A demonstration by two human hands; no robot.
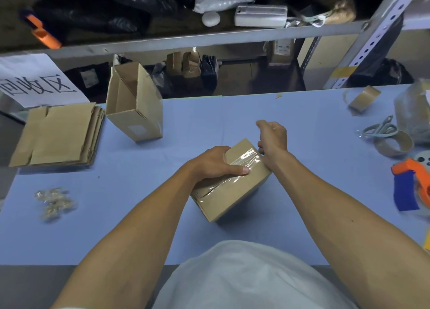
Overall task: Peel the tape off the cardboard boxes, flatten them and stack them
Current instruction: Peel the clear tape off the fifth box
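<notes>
Left hand [217,163] grips the taped box [235,180] on the desk [209,122]. Right hand [272,137], fingers curled, pinches tape [246,161] at the box's far edge.

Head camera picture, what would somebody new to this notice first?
Centre of the blue table: a taped cardboard box, the left hand gripping its top with the thumb on the clear tape, the right hand curled at its far corner. Far left lies a stack of flattened cardboard, with an open box standing beside it. An orange and blue tape dispenser sits at the right edge.
</notes>
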